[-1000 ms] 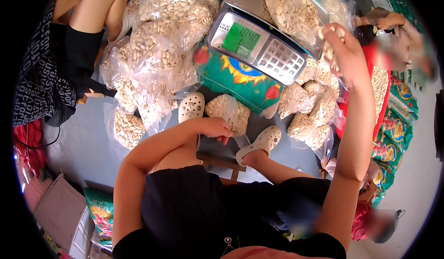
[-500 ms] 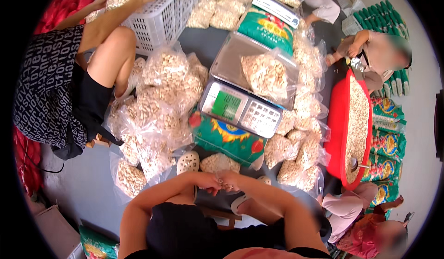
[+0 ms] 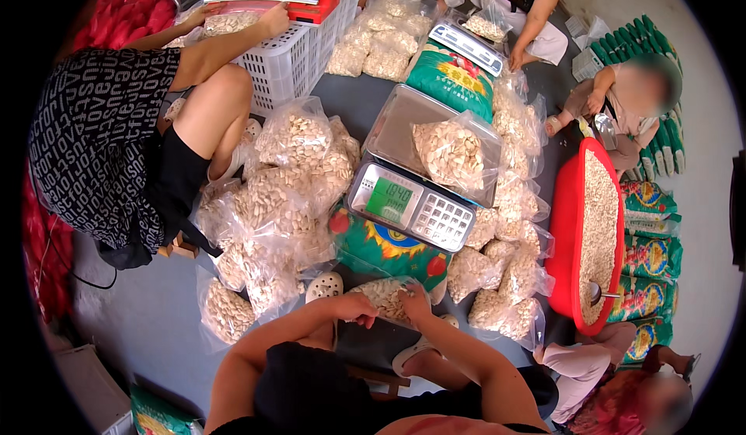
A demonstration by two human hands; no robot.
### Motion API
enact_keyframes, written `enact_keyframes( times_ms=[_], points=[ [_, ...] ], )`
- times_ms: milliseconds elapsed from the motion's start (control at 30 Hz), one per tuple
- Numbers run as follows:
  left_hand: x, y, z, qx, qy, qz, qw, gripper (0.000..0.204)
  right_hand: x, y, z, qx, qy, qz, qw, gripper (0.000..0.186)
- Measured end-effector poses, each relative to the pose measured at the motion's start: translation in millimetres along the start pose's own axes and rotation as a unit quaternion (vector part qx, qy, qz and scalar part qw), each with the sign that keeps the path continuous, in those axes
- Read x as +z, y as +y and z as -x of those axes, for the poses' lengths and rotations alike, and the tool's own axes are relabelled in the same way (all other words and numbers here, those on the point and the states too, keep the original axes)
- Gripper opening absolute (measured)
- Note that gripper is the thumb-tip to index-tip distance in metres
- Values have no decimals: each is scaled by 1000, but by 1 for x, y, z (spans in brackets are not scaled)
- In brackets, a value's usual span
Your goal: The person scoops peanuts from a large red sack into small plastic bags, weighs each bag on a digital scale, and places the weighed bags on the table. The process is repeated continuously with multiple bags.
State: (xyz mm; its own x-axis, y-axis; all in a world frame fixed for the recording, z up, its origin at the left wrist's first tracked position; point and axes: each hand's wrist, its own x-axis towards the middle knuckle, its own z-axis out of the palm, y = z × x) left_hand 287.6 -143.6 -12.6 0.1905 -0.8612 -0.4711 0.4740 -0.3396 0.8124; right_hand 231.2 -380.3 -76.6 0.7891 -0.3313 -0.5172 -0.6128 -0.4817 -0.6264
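Note:
A clear bag of pale seed- or nut-like pieces (image 3: 381, 289) lies in front of me, below the scale. My right hand (image 3: 415, 303) reaches down onto the pieces at the bag's right side; its fingertips are partly hidden there. Beside the bag's left edge is my left hand (image 3: 356, 308), its fingers curled closed; what they hold, if anything, is hidden. A digital scale (image 3: 408, 206) with a lit green display rests on a green printed sack (image 3: 373, 245). On its metal pan sits a filled clear bag (image 3: 451, 151).
Filled clear bags (image 3: 287, 194) are heaped to the left, with more (image 3: 505, 272) in a row at right. Beyond that row stands a red tub (image 3: 563, 256) with loose pieces and a scoop. A person (image 3: 109, 140) works by a white crate (image 3: 287, 58); others sit at the right and far side.
My hands have come apart from being together over the bag. The right one has moved right onto the pieces. At the far left, the person's arms have shifted by the red sealing device.

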Motion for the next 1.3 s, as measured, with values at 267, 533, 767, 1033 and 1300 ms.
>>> enact_keyframes(
  times_ms=[267,533,767,1033,1300],
  points=[
    [5,10,2,-57,-33,-63,996,37,-3,-31,16,-167,-209,141,953,23],
    [4,12,3,-84,-41,-70,993,37,-1,-47,11,352,-328,-390,785,19],
    [7,8,-3,-91,-71,-63,991,36,5,-63,45,364,-309,-305,824,21],
    [6,21,-3,-104,-82,-101,986,38,-43,-105,54,212,-419,-104,877,32],
    [7,12,-6,-107,-85,-101,985,40,-89,-137,55,139,-469,-163,857,29]
  ],
)
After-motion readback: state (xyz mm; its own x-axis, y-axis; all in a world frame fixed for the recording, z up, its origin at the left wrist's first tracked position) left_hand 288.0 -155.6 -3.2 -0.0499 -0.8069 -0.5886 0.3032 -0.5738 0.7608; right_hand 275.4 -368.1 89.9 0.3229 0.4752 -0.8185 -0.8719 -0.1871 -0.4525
